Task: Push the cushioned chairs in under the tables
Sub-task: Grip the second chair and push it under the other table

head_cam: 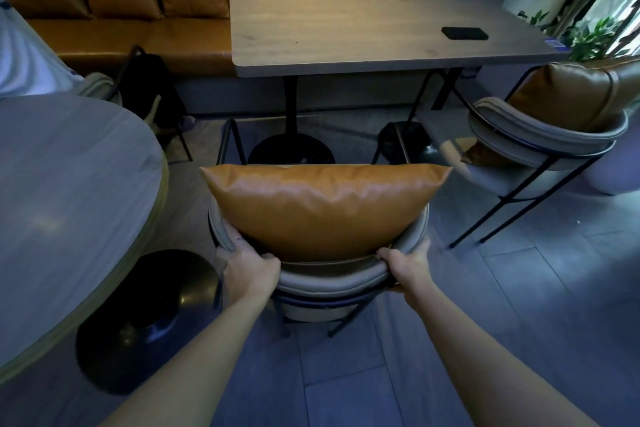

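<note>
A grey round-backed chair (332,282) with black metal legs stands in front of me, an orange leather cushion (322,208) leaning against its backrest. My left hand (247,269) grips the left side of the backrest rim. My right hand (405,267) grips the right side of the rim. The chair faces a rectangular wooden table (346,35) on a black pedestal; its front legs reach near the pedestal base, and its seat is hidden behind the cushion. A second cushioned chair (547,139) stands at the table's right corner, turned aside.
A round grey table (69,191) with a black dome base (145,319) is close on my left. An orange bench sofa (121,35) runs behind the wooden table. A black flat object (464,33) lies on the tabletop. Plants (595,35) stand at the far right. A person's sleeve shows top left.
</note>
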Tool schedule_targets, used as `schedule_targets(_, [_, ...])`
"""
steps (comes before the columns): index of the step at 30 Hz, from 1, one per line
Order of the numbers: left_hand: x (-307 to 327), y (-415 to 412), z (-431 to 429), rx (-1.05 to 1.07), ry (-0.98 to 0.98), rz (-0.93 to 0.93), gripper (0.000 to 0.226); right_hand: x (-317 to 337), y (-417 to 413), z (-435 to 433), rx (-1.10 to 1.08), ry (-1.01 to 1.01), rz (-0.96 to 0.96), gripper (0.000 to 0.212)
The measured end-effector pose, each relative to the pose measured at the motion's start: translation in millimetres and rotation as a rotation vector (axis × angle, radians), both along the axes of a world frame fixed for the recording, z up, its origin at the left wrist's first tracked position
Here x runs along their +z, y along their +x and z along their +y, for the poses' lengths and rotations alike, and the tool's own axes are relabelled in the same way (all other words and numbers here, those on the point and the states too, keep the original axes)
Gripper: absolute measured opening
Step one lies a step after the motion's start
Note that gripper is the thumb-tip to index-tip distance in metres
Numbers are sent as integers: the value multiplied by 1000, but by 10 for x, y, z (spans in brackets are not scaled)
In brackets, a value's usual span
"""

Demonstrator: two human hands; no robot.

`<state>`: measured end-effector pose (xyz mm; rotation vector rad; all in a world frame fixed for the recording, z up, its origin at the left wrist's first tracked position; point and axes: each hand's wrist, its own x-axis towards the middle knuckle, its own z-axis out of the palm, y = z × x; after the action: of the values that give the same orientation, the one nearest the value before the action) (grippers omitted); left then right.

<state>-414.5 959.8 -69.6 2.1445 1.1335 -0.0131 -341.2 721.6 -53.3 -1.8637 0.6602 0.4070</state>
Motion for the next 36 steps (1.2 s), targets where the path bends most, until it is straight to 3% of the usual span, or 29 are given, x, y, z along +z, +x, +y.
schedule_targets(5, [-13,250,12,-3,-5,-11,90,-20,320,-1,21,-18,3,92])
schedule_targets(15, [-9,747,87,-35,46,44,76,-1,835,128,43,-49,31,79])
schedule_targets(25, [18,1259,174,-9,44,-71,101,-10,1395,239,81,-74,49,76])
schedule_targets(36, [79,1805,-49,27,14,-48,103,98,2084,111,152,-105,56,78])
